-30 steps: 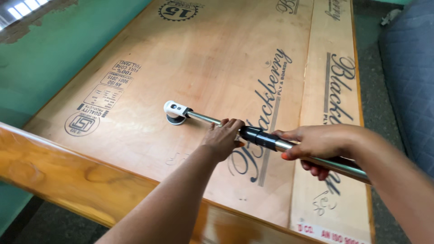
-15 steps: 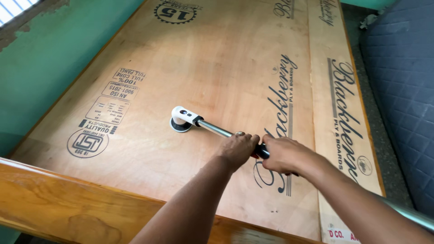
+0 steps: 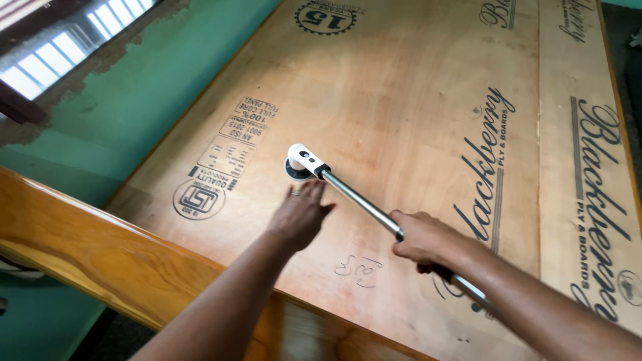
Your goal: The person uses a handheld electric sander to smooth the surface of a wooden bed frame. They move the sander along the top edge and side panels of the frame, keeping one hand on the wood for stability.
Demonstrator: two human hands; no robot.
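A bedroom: wooden bed frame (image 3: 100,254), bare plywood boards (image 3: 401,100).

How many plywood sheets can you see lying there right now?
2. A wide plywood sheet lies under the pole tool; a narrower plywood strip lies along its right side. More could be hidden underneath.

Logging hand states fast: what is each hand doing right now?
Left hand: open, fingers spread, holding nothing, just short of the white tool head.
Right hand: closed around the metal pole.

Both forearms bare, a thin ring on the left hand (image 3: 300,215)
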